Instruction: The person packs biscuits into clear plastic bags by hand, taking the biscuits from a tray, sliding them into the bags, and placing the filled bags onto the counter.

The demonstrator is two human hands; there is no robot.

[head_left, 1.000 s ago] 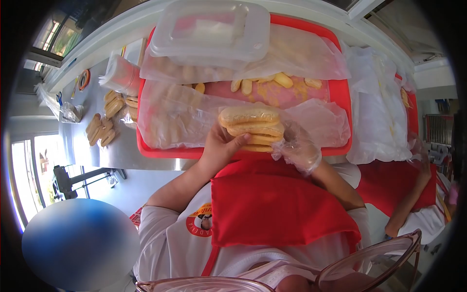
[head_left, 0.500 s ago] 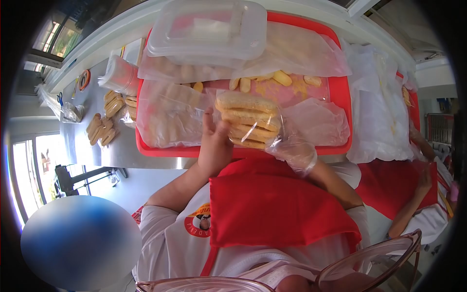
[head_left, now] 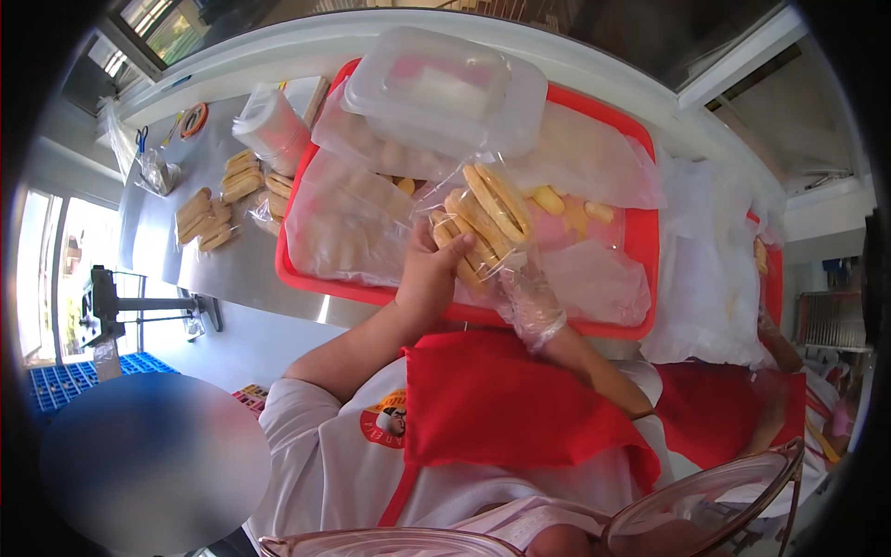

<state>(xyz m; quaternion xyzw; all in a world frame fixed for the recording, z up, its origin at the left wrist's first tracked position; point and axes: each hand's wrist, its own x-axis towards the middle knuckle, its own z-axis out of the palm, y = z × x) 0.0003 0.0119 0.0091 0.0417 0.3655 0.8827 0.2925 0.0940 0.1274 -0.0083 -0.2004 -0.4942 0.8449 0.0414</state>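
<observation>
A clear plastic bag of finger-shaped biscuits (head_left: 483, 218) is tilted in front of me, above the red tray (head_left: 652, 269). My left hand (head_left: 433, 271) is bare and grips the bag's left side, thumb on the front. Gloved in clear plastic, my right hand (head_left: 531, 302) is at the bag's lower right, its fingers partly hidden behind the bag and blurred by the glove. Under translucent sheets (head_left: 343, 223) in the tray lie more biscuits, and a few loose ones (head_left: 548, 199) show between the sheets.
A translucent plastic container (head_left: 445, 93) stands on the tray's back. Bagged biscuits (head_left: 202, 221), a stack of plastic bags (head_left: 271, 128), tape (head_left: 193, 121) and scissors (head_left: 141, 141) are on the metal table at left. Another person's arm (head_left: 780, 348) is at right, beside a white-covered tray.
The biscuit bag has turned from nearly level to steeply tilted. My left hand has closed on its side from an open pose. The whole view has shifted, with the tray appearing lower.
</observation>
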